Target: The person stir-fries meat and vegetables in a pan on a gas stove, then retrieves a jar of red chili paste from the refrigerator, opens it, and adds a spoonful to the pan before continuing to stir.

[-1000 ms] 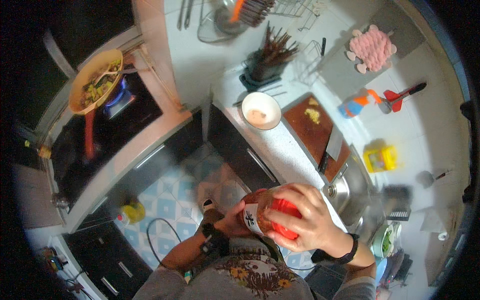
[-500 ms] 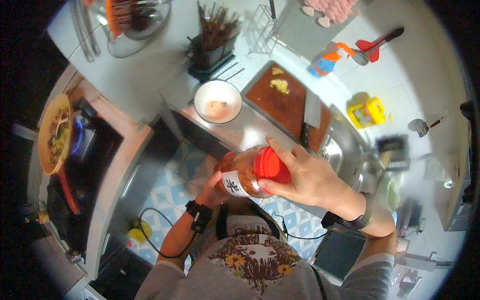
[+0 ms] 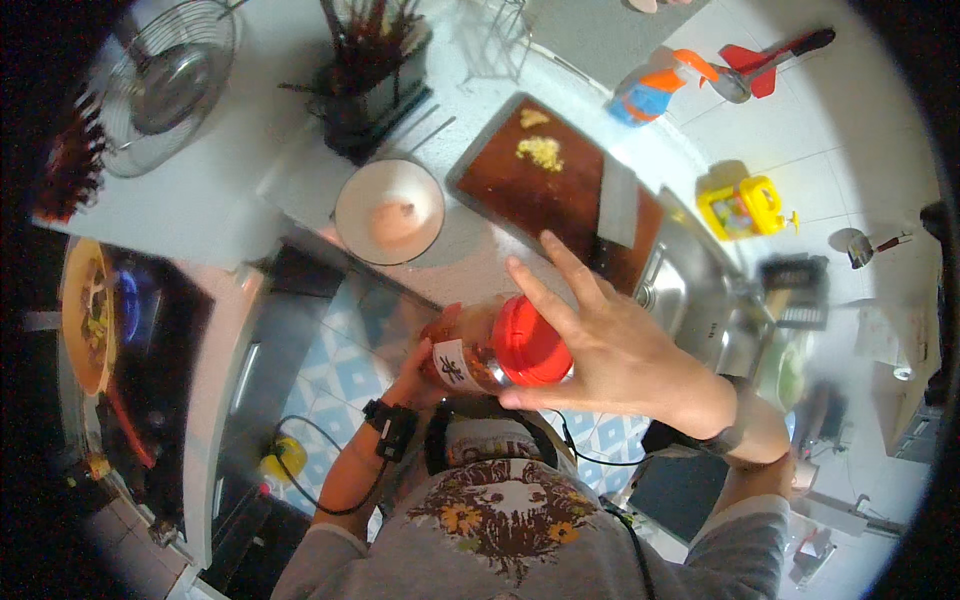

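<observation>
A clear jar (image 3: 482, 352) of reddish-brown contents, with a white label and a red screw lid (image 3: 528, 342), is held on its side in front of my chest. My left hand (image 3: 410, 376) grips it around the bottom end, most of those fingers being hidden behind it. Over the lid end, my right hand (image 3: 630, 358) has its fingers spread, index and middle raised off the lid. Its thumb lies by the lid's lower edge; whether it touches, I cannot tell. The lid still sits on the jar.
Beyond the jar are a white bowl (image 3: 352, 205), a brown cutting board (image 3: 495, 170) with chopped garlic (image 3: 541, 152) and a cleaver (image 3: 619, 205). A sink (image 3: 700, 310) is at right. At far left, a pan (image 3: 72, 290) of food sits over a blue flame (image 3: 128, 300).
My right hand has loosened from the red lid, its fingers lifting and spreading apart. My left hand keeps hold of the jar. The view has shifted slightly.
</observation>
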Demonstrator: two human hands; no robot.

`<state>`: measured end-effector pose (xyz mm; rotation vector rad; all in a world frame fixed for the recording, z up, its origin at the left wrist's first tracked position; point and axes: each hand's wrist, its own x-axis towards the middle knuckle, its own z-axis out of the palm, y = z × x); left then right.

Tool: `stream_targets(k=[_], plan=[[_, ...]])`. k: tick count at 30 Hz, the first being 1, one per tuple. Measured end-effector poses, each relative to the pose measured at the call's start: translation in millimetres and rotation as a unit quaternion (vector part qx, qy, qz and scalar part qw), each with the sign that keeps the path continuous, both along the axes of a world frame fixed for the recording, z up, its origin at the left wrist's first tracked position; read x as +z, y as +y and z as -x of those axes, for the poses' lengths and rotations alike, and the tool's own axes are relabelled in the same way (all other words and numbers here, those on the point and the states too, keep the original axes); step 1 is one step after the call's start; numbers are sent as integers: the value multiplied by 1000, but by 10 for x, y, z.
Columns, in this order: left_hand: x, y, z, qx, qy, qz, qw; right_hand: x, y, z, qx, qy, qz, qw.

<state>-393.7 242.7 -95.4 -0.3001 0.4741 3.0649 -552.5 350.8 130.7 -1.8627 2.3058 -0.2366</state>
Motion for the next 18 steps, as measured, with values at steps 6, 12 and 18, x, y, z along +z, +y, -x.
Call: stream_targets(k=[6, 12, 18], plan=[[0, -29, 233, -12, 2, -89, 996, -120, -76, 255, 78, -52, -60, 994], [55, -10, 580, -8, 18, -46, 999, 5, -21, 451, 212, 54, -37, 975], [127, -81, 793, -67, -4, 62, 996, 128, -91, 776, 231, -44, -10, 972]])
